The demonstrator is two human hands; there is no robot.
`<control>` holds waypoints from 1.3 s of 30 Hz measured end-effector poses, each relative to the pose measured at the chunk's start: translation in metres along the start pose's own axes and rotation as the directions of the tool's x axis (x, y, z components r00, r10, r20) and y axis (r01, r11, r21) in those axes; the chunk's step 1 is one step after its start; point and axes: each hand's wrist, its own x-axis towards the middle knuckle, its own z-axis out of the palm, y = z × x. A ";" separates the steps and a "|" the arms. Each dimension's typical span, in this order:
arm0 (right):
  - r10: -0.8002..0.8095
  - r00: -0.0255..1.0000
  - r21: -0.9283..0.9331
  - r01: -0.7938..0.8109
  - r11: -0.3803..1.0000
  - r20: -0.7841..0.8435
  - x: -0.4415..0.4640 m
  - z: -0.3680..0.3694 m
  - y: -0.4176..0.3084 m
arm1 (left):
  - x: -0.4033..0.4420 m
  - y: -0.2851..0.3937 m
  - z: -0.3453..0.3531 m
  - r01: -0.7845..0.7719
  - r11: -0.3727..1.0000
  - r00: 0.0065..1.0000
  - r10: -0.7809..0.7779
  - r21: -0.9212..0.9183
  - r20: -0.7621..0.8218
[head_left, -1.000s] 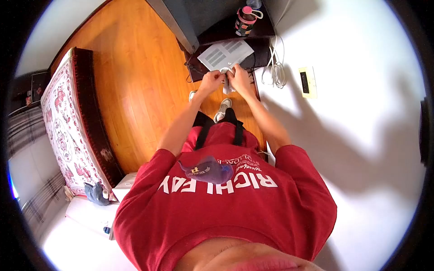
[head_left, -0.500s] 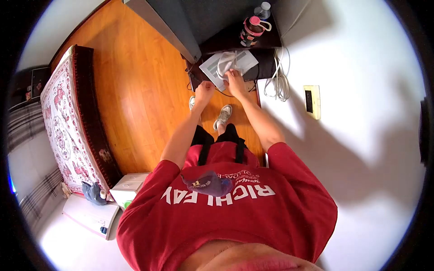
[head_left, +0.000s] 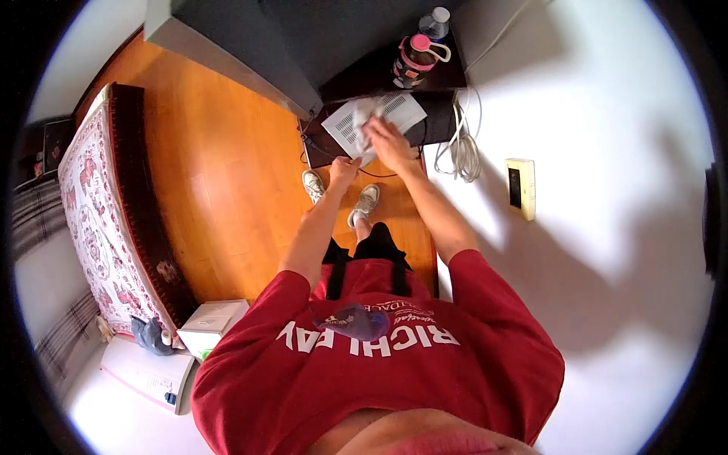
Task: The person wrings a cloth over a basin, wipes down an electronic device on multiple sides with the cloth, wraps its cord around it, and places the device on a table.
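T-shirt: deep red point(head_left: 379, 387), loose in cut, with a round neckline point(head_left: 364, 412)
Sleeves: the same red point(head_left: 497, 277), wide, ending near the elbows
Chest print: bold white capitals point(head_left: 425, 339), upside down from above, beside smaller white lettering point(head_left: 394, 306)
Straps: two, black point(head_left: 400, 277), narrow, over the shirt's lower front
Shorts: black point(head_left: 383, 241)
Sneakers: pale, whitish-grey point(head_left: 366, 199)

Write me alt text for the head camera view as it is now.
A person's right hand is on a pale cloth over a light, vented box, with the left hand near the box's closest corner. A pink-lidded bottle and a clear bottle stand beyond; coiled cable hangs to the right.
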 end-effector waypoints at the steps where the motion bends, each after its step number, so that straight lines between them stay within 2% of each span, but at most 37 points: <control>1: 0.082 0.993 -0.015 -0.084 0.996 -0.083 0.002 -0.010 0.005 | 0.004 -0.002 -0.003 0.028 0.999 1.000 -0.028 -0.040 0.004; 3: 0.077 0.928 -0.169 -0.148 0.974 -0.365 0.011 0.006 0.039 | -0.004 0.014 -0.013 0.038 0.999 0.998 -0.038 0.001 0.055; 4: 0.081 0.928 -0.164 -0.150 0.975 -0.365 0.015 0.006 0.039 | -0.008 0.019 -0.015 0.033 0.999 0.997 -0.033 -0.005 0.074; 6: 0.129 0.908 0.007 -0.137 0.991 -0.398 0.021 0.007 0.036 | -0.013 0.024 -0.014 0.034 0.999 0.995 -0.032 -0.013 0.092; 7: 0.129 0.910 0.008 -0.137 0.991 -0.395 0.020 0.019 0.035 | -0.012 0.025 -0.012 0.051 0.993 0.989 -0.036 -0.104 0.143; 8: 0.049 0.938 0.065 -0.029 0.997 -0.343 0.017 0.035 0.030 | -0.012 0.025 -0.011 0.074 0.979 0.980 -0.036 -0.191 0.195; 9: -0.032 0.955 0.127 0.072 0.989 -0.295 0.012 0.046 0.024 | -0.014 0.022 -0.010 0.078 0.979 0.979 -0.040 -0.187 0.199; 11: -0.078 0.973 0.125 0.107 0.986 -0.216 -0.007 0.045 0.000 | -0.015 0.021 -0.007 0.275 0.814 0.937 -0.108 -0.511 0.333; 12: -0.082 0.963 0.131 0.119 0.984 -0.258 -0.014 0.040 -0.003 | -0.017 0.020 -0.004 0.279 0.814 0.934 -0.108 -0.510 0.340; 14: -0.080 0.964 0.087 0.105 0.991 -0.253 -0.013 0.038 0.006 | -0.022 0.018 -0.002 0.191 0.800 0.970 -0.064 -0.568 0.236; 15: -0.081 0.964 0.048 0.096 0.994 -0.253 -0.013 0.038 0.010 | -0.021 0.016 -0.002 0.192 0.803 0.969 -0.063 -0.565 0.239; 16: 0.019 0.971 0.038 -0.011 0.999 -0.237 -0.013 0.030 0.009 | -0.019 0.012 -0.003 0.164 0.837 0.975 -0.056 -0.522 0.216; 17: -0.002 0.940 -0.004 0.000 1.000 -0.342 -0.011 0.020 0.019 | -0.018 0.007 -0.004 0.138 0.868 0.980 -0.051 -0.478 0.190; 18: 0.126 0.933 0.090 -0.101 0.991 -0.338 -0.009 0.014 0.030 | -0.026 0.009 -0.010 0.143 0.867 0.980 -0.057 -0.477 0.189; 19: 0.246 0.914 0.182 -0.195 0.964 -0.322 -0.007 0.009 0.042 | -0.034 0.015 -0.018 0.083 0.938 0.982 -0.021 -0.336 0.186; 20: 0.204 0.895 0.099 -0.179 0.979 -0.397 -0.007 0.004 0.050 | -0.042 0.021 -0.026 0.021 0.982 0.982 0.015 -0.186 0.188; 22: 0.118 0.839 -0.070 -0.182 0.981 -0.531 -0.003 0.004 0.061 | -0.039 0.011 -0.032 0.052 0.982 0.981 -0.017 -0.183 0.191; 23: 0.113 0.843 -0.068 -0.174 0.982 -0.526 -0.002 0.010 0.059 | -0.038 0.006 -0.035 0.083 0.981 0.979 -0.047 -0.176 0.200; 25: 0.206 0.866 0.013 -0.224 0.974 -0.457 -0.001 0.013 0.028 | -0.029 0.000 -0.043 0.072 0.987 0.974 -0.039 -0.142 0.223; 26: 0.363 0.910 0.276 -0.303 0.912 -0.201 -0.003 0.018 0.006 | -0.026 -0.003 -0.047 0.058 0.992 0.967 -0.029 -0.108 0.255; 27: 0.296 0.938 0.364 -0.216 0.906 -0.180 -0.006 0.038 -0.005 | -0.028 -0.002 -0.050 0.063 0.993 0.968 -0.035 -0.103 0.250; 28: 0.135 0.966 0.356 -0.049 0.933 -0.220 -0.009 0.063 -0.018 | -0.030 0.001 -0.051 0.077 0.992 0.967 -0.049 -0.104 0.250; 29: -0.070 0.955 0.246 0.145 0.958 -0.290 -0.009 0.078 -0.027 | -0.030 0.004 -0.052 0.089 0.990 0.966 -0.060 -0.106 0.251; 31: -0.297 0.876 0.030 0.333 0.943 -0.379 -0.007 0.080 -0.041 | -0.022 -0.005 -0.055 0.056 0.995 0.974 -0.037 -0.082 0.222; 32: -0.295 0.875 0.035 0.333 0.942 -0.383 -0.003 0.076 -0.040 | -0.019 -0.010 -0.058 0.046 0.997 0.976 -0.034 -0.055 0.214; 33: -0.216 0.896 0.120 0.282 0.952 -0.389 0.003 0.070 -0.030 | -0.017 -0.010 -0.060 0.033 0.999 0.977 -0.027 -0.028 0.210; 34: -0.139 0.911 0.198 0.230 0.953 -0.389 0.008 0.057 -0.021 | -0.022 -0.003 -0.063 0.035 0.996 0.979 -0.017 -0.084 0.204; 35: 0.046 0.954 0.320 0.055 0.946 -0.298 0.013 0.042 -0.009 | -0.020 0.001 -0.064 0.030 0.996 0.979 -0.012 -0.084 0.205; 36: 0.229 0.954 0.414 -0.132 0.901 -0.194 0.017 0.025 0.002 | -0.015 0.000 -0.068 0.024 0.999 0.973 -0.013 -0.045 0.228; 37: 0.106 0.937 0.081 -0.083 0.993 -0.333 0.023 0.022 0.014 | -0.013 0.001 -0.071 0.021 1.000 0.968 -0.019 -0.005 0.251; 38: 0.103 0.936 0.081 -0.080 0.993 -0.336 0.029 0.026 0.017 | -0.011 0.003 -0.071 0.018 1.000 0.969 -0.016 -0.005 0.248; 39: 0.120 0.919 -0.005 -0.131 0.991 -0.376 0.036 0.027 0.012 | -0.012 0.010 -0.071 0.018 0.998 0.967 -0.033 0.059 0.251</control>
